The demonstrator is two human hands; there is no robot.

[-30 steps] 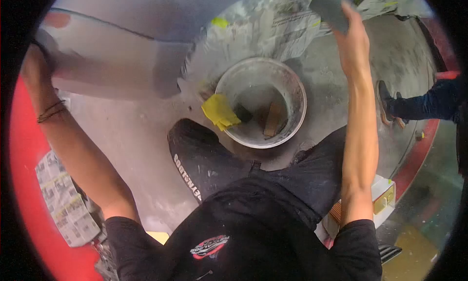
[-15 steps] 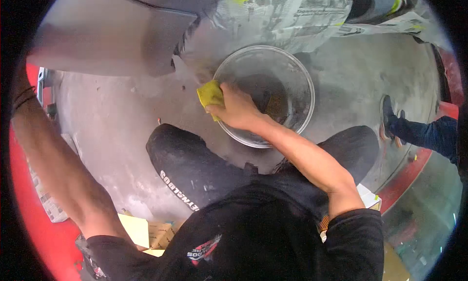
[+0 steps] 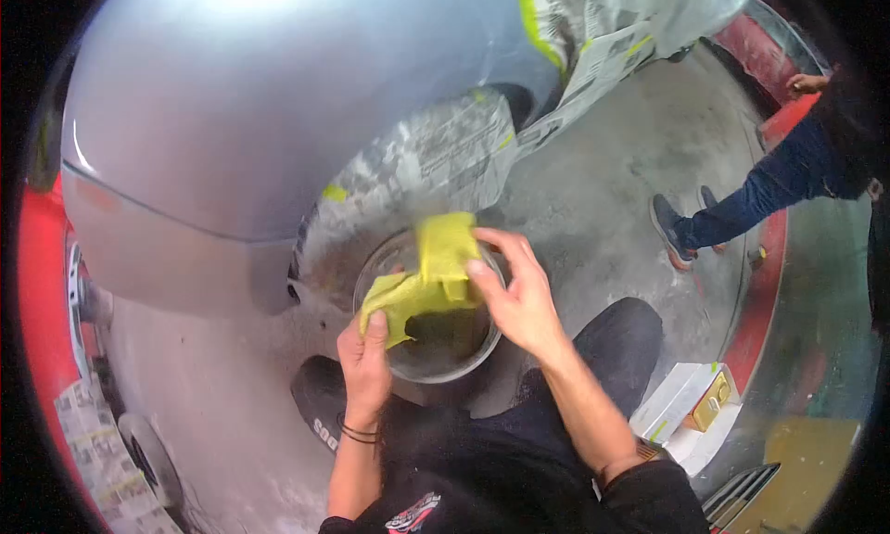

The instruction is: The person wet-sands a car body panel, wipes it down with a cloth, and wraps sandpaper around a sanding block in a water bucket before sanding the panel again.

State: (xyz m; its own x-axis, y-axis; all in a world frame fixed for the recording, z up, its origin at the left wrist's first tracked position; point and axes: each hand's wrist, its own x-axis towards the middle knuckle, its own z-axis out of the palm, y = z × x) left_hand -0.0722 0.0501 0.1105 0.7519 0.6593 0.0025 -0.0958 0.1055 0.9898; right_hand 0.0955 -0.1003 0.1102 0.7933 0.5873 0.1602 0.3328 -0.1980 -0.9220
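Note:
A yellow-green cloth (image 3: 422, 298) is stretched between my two hands, partly folded and a little blurred. My left hand (image 3: 367, 362) pinches its lower left edge, thumb on top. On the other side, my right hand (image 3: 521, 298) grips the upper right part between thumb and fingers. Below the cloth, between my legs, stands a round bucket (image 3: 449, 378) with a pale rim. Something dark shows inside it, but the cloth and my hands hide much of the opening.
Ahead is a silver-grey car body panel (image 3: 278, 117), with masking newspaper (image 3: 426, 158) taped beside it. At right stands another person (image 3: 788, 177) in dark trousers. An open white box (image 3: 681, 409) sits by my right leg; newspaper sheets (image 3: 107, 451) lie at left.
My left hand has come in from the far left and now holds the cloth too. The crumpled cloth has been opened out above the bucket. My view has shifted, showing more car panel.

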